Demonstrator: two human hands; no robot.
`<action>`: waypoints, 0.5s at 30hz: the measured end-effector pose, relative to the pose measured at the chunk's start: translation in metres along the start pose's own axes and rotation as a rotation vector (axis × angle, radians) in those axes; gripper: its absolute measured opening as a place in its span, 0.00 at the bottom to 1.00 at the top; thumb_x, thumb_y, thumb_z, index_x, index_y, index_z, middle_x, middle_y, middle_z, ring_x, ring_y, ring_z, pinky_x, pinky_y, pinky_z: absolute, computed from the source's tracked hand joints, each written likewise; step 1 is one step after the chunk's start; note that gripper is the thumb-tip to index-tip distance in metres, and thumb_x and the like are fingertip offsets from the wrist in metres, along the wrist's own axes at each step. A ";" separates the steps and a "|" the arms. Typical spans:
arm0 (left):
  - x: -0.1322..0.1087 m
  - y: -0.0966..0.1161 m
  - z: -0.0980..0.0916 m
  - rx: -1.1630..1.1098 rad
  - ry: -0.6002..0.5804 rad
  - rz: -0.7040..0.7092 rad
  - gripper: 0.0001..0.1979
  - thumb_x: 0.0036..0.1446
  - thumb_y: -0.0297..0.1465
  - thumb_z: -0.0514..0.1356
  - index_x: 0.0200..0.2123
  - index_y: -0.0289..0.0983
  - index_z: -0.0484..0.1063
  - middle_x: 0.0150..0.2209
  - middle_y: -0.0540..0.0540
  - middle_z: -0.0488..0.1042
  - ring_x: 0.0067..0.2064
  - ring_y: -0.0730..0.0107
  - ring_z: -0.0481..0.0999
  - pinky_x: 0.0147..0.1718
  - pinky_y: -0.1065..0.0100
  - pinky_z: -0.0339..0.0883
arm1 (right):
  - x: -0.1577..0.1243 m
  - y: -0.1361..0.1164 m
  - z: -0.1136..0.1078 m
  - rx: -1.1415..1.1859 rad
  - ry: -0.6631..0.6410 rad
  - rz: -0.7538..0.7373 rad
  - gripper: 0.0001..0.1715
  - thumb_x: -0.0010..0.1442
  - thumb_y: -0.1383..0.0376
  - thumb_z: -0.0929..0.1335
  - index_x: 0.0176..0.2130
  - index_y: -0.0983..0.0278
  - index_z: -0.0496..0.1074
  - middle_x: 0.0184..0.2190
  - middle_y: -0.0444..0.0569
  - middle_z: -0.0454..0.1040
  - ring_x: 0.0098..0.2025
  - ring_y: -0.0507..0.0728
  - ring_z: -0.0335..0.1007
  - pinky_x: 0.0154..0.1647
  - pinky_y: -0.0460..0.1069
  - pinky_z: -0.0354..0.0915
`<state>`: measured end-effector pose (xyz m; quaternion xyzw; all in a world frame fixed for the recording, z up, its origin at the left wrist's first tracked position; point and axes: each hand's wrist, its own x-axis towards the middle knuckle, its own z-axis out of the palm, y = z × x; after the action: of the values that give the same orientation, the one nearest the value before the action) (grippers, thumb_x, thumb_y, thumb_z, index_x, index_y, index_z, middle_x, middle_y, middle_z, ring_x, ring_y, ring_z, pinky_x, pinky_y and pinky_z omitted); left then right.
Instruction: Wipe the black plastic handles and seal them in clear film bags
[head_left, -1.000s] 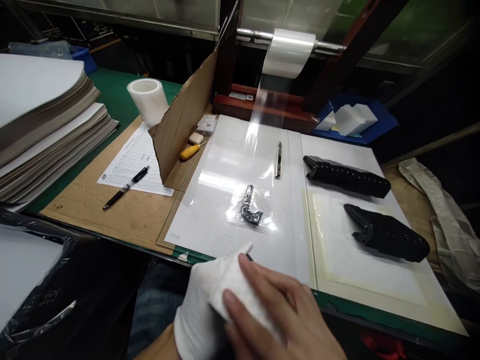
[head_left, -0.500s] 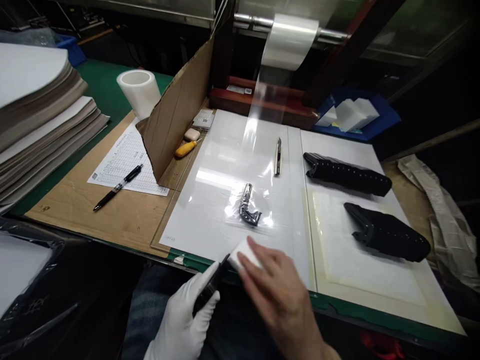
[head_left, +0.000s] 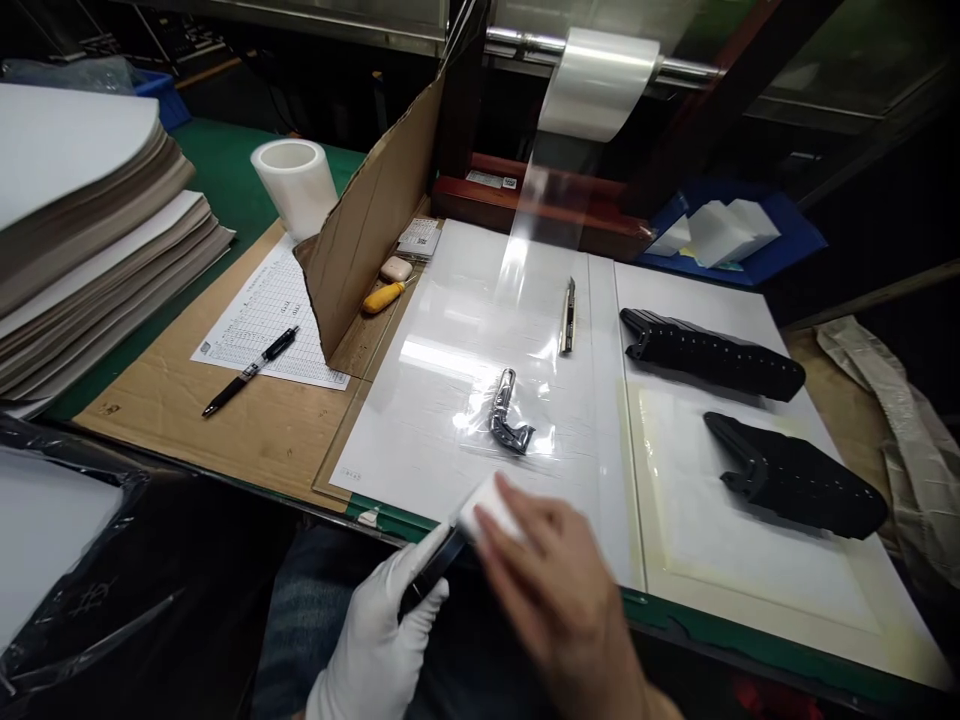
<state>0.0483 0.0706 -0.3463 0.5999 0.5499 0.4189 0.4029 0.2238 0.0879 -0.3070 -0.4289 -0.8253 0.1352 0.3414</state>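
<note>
Pressure ought to be light and even here, judging from where I stand. The white-gloved left hand (head_left: 379, 630) is clenched round a slim black piece (head_left: 436, 570), holding it tilted, low before the near edge of the table (head_left: 690, 622). The bare right hand (head_left: 559, 585), rather blurred, grasps a white pad (head_left: 489, 510) in its fingers, and the pad seems to meet the upper end of that piece. How much of the pad lies against it I can't tell; the fingers hide it.

To do this well, I'd have the gloved grip stay firm, well back from the pad, so the piece can't twist. The pad should sit flat, and the bare fingertips off the black surface, which would probably take prints. The work is best kept clear of the wrapped curved part (head_left: 510, 415) just beyond the hands, and of the cutter knife (head_left: 568, 318) farther back.
</note>
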 end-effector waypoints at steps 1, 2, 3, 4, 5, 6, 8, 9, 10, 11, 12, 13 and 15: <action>0.000 0.001 0.000 -0.008 0.003 0.012 0.19 0.66 0.32 0.60 0.59 0.47 0.72 0.53 0.46 0.80 0.53 0.65 0.80 0.54 0.71 0.73 | 0.002 0.002 -0.002 0.005 0.001 -0.008 0.23 0.62 0.62 0.73 0.56 0.54 0.74 0.59 0.54 0.73 0.51 0.65 0.73 0.44 0.60 0.74; 0.001 0.001 0.000 -0.016 0.007 0.018 0.19 0.66 0.33 0.59 0.59 0.47 0.73 0.53 0.47 0.80 0.53 0.66 0.80 0.53 0.72 0.73 | 0.005 0.004 -0.004 0.005 0.004 -0.003 0.22 0.63 0.65 0.71 0.56 0.55 0.74 0.58 0.54 0.73 0.51 0.64 0.73 0.43 0.59 0.74; 0.001 0.001 0.000 -0.019 0.006 0.013 0.18 0.66 0.33 0.59 0.59 0.48 0.73 0.53 0.47 0.80 0.53 0.67 0.80 0.54 0.73 0.72 | 0.009 0.006 -0.006 -0.006 0.013 0.016 0.22 0.64 0.68 0.70 0.57 0.56 0.73 0.58 0.55 0.73 0.50 0.63 0.72 0.43 0.58 0.74; 0.001 0.001 0.000 -0.017 -0.001 0.001 0.19 0.66 0.32 0.59 0.59 0.48 0.72 0.54 0.48 0.80 0.54 0.67 0.80 0.55 0.73 0.71 | 0.014 0.008 -0.009 -0.024 0.018 0.044 0.22 0.65 0.71 0.68 0.57 0.57 0.73 0.58 0.55 0.74 0.50 0.62 0.72 0.42 0.58 0.74; 0.001 0.000 0.000 -0.012 -0.012 -0.015 0.19 0.66 0.32 0.59 0.59 0.48 0.72 0.55 0.48 0.79 0.55 0.68 0.79 0.56 0.73 0.70 | 0.018 0.010 -0.012 -0.038 0.020 0.067 0.22 0.65 0.72 0.67 0.57 0.59 0.72 0.57 0.55 0.74 0.49 0.62 0.71 0.41 0.57 0.74; 0.000 -0.001 -0.001 -0.011 -0.023 -0.034 0.20 0.66 0.31 0.60 0.60 0.49 0.72 0.56 0.48 0.78 0.55 0.68 0.78 0.56 0.73 0.70 | 0.022 0.011 -0.015 -0.043 0.017 0.071 0.22 0.65 0.73 0.67 0.57 0.60 0.72 0.57 0.56 0.74 0.48 0.62 0.71 0.40 0.57 0.74; 0.000 -0.003 -0.002 -0.030 -0.036 -0.047 0.19 0.66 0.32 0.60 0.59 0.48 0.73 0.55 0.48 0.78 0.55 0.67 0.79 0.56 0.73 0.70 | 0.026 0.014 -0.019 -0.026 -0.005 0.039 0.20 0.65 0.73 0.67 0.55 0.63 0.73 0.57 0.58 0.73 0.48 0.62 0.70 0.40 0.57 0.74; 0.000 -0.003 -0.004 -0.039 -0.040 -0.055 0.18 0.66 0.33 0.60 0.58 0.48 0.73 0.55 0.48 0.79 0.55 0.67 0.79 0.56 0.72 0.70 | 0.027 0.016 -0.020 -0.025 -0.016 0.025 0.19 0.65 0.72 0.67 0.55 0.63 0.73 0.58 0.59 0.73 0.48 0.62 0.70 0.40 0.58 0.74; 0.000 -0.002 -0.005 -0.044 -0.051 -0.069 0.18 0.66 0.34 0.59 0.58 0.48 0.73 0.55 0.47 0.79 0.56 0.66 0.78 0.57 0.71 0.70 | 0.026 0.018 -0.020 -0.044 -0.020 0.033 0.19 0.65 0.73 0.67 0.55 0.64 0.73 0.58 0.60 0.72 0.49 0.63 0.70 0.41 0.58 0.74; 0.001 0.000 -0.006 -0.045 -0.067 -0.093 0.18 0.66 0.35 0.59 0.58 0.48 0.73 0.55 0.47 0.79 0.56 0.65 0.77 0.57 0.70 0.69 | 0.025 0.020 -0.020 -0.084 -0.011 0.062 0.18 0.65 0.72 0.67 0.54 0.63 0.74 0.58 0.60 0.72 0.51 0.64 0.69 0.42 0.59 0.73; 0.003 0.003 -0.007 -0.045 -0.087 -0.131 0.18 0.66 0.37 0.59 0.58 0.47 0.74 0.52 0.46 0.80 0.56 0.64 0.78 0.57 0.69 0.69 | 0.024 0.023 -0.019 -0.130 -0.001 0.107 0.18 0.66 0.72 0.67 0.55 0.62 0.74 0.59 0.59 0.71 0.53 0.64 0.68 0.43 0.60 0.73; 0.006 0.008 -0.007 -0.054 -0.111 -0.185 0.19 0.66 0.39 0.59 0.58 0.46 0.74 0.47 0.45 0.82 0.53 0.64 0.79 0.55 0.69 0.71 | 0.022 0.024 -0.017 -0.166 0.019 0.157 0.19 0.66 0.71 0.67 0.55 0.61 0.73 0.59 0.58 0.70 0.55 0.65 0.68 0.45 0.62 0.73; 0.011 0.017 -0.005 -0.144 -0.148 -0.343 0.24 0.66 0.45 0.56 0.60 0.42 0.72 0.33 0.46 0.81 0.37 0.66 0.82 0.39 0.71 0.77 | 0.019 0.022 -0.011 -0.182 0.078 0.243 0.20 0.67 0.69 0.66 0.57 0.58 0.72 0.61 0.57 0.69 0.59 0.66 0.66 0.49 0.64 0.72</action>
<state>0.0496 0.0806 -0.3276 0.4963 0.5816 0.3370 0.5494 0.2373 0.1159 -0.3018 -0.5595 -0.7625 0.0834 0.3140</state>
